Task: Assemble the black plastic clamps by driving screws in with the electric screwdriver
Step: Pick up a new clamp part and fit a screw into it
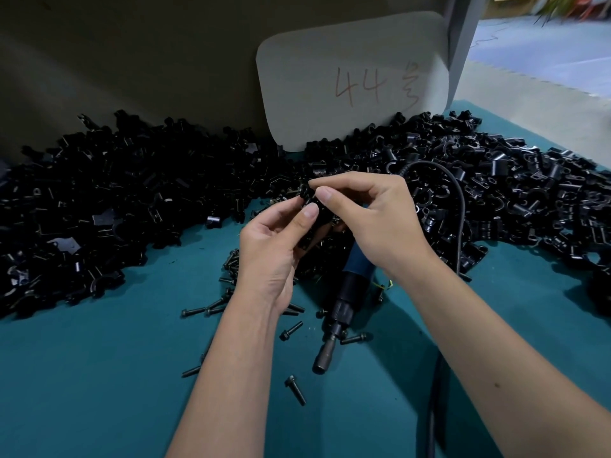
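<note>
My left hand (274,249) holds a black plastic clamp (312,223) above the middle of the table, thumb and fingers curled round it. My right hand (370,216) pinches a small dark screw (305,190) at the clamp's top between thumb and forefinger. The electric screwdriver (344,305), blue and black with a metal bit socket, lies on the teal mat (99,375) under my hands, tip pointing toward me. Its cable (459,206) arcs up over the right pile.
Large heaps of black clamp parts spread across the left (115,200) and right (512,193) of the mat. Loose screws (294,390) lie scattered near the screwdriver. A grey card marked "44" (353,81) leans against the back wall.
</note>
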Tool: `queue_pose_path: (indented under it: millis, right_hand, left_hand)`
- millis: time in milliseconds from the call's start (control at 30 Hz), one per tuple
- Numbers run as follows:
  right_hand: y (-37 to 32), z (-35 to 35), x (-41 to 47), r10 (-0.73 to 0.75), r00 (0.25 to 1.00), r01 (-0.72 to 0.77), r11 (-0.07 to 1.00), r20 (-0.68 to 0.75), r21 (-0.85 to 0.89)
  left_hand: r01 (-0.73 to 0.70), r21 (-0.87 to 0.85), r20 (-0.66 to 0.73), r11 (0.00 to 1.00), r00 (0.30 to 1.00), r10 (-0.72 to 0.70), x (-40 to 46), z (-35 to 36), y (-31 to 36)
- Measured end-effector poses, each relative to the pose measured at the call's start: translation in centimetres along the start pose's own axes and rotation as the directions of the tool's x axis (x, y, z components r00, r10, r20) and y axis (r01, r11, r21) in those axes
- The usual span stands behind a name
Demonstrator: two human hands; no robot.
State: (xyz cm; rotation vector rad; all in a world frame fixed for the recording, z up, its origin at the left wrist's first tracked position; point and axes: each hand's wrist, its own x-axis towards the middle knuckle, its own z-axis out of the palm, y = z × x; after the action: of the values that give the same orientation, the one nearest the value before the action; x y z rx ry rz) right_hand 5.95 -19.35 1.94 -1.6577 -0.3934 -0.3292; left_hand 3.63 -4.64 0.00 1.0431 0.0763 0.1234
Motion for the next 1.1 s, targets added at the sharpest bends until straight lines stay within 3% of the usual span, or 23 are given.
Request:
queue_pose_path:
  millis: [200,333,433,700,867,1100]
  right_hand:
    - [-0.8,-0.2,0.1,-0.025,1.000,0.026,0.999,0.013,-0.039]
    - [-0.8,-0.5,0.1,-0.135,0.987,0.155,0.933,0.084,-0.324]
    - [-0.9,-0.6,0.0,-0.082,0.975,0.168,0.881,0.206,-0.443]
    - [-2.0,-0.5,0.2,-0.024,0.966,0.146,0.875,0.259,-0.463]
    - [-2.3,-0.8,0.2,-0.024,0.948,0.170,0.882,0.318,-0.440]
    - [-2.7,-1.6,0.2,-0.001,0.923,0.173,0.895,0.385,-0.412]
  left_hand:
    - [-0.026,0.045,0.052,0.999,0.998,0.023,-0.2,-0.1,0.3]
    - [-0.065,0.120,0.061,0.991,0.996,0.058,-0.3,-0.1,0.4]
    - [-0.099,0.196,0.090,0.976,0.992,0.083,-0.3,-0.4,0.6]
    - [-0.137,0.245,0.151,0.960,0.983,0.102,-0.4,-1.0,1.2]
    - [-0.116,0.191,0.189,0.975,0.979,0.080,-0.4,-1.0,1.2]
    - [-0.072,0.186,0.140,0.980,0.989,0.046,-0.4,-0.8,1.4]
